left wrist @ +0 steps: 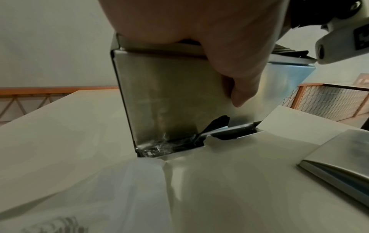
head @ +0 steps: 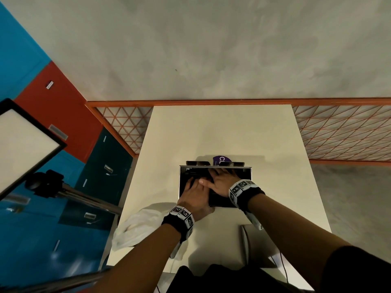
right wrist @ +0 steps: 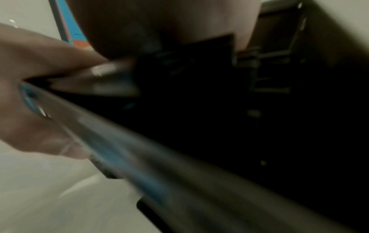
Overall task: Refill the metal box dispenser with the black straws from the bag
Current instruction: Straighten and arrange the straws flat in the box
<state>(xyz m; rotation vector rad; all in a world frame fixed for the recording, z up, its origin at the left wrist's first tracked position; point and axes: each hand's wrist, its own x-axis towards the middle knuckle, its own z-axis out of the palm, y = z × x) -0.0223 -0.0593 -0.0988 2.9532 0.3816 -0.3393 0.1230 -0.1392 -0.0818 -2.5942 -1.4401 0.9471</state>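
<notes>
The open-topped metal box dispenser (head: 181, 182) stands in the middle of the white table (head: 211, 127). Black straws (head: 193, 172) lie inside it, and their ends show over the rim in the left wrist view (left wrist: 287, 50). My left hand (head: 193, 192) grips the near rim, its thumb (left wrist: 239, 91) down the outside of the shiny wall (left wrist: 169, 94) and its fingers (right wrist: 49, 55) inside. My right hand (head: 222, 178) reaches in from the right with fingers spread flat on the straws. The white plastic bag (head: 135, 227) lies slack at the table's near left edge.
A loose metal lid (head: 256, 246) lies on the table at my near right. A purple label (head: 221, 160) shows just behind the box. A light panel on a tripod (head: 23, 142) stands to the left, and an orange mesh railing (head: 338, 134) runs behind the table.
</notes>
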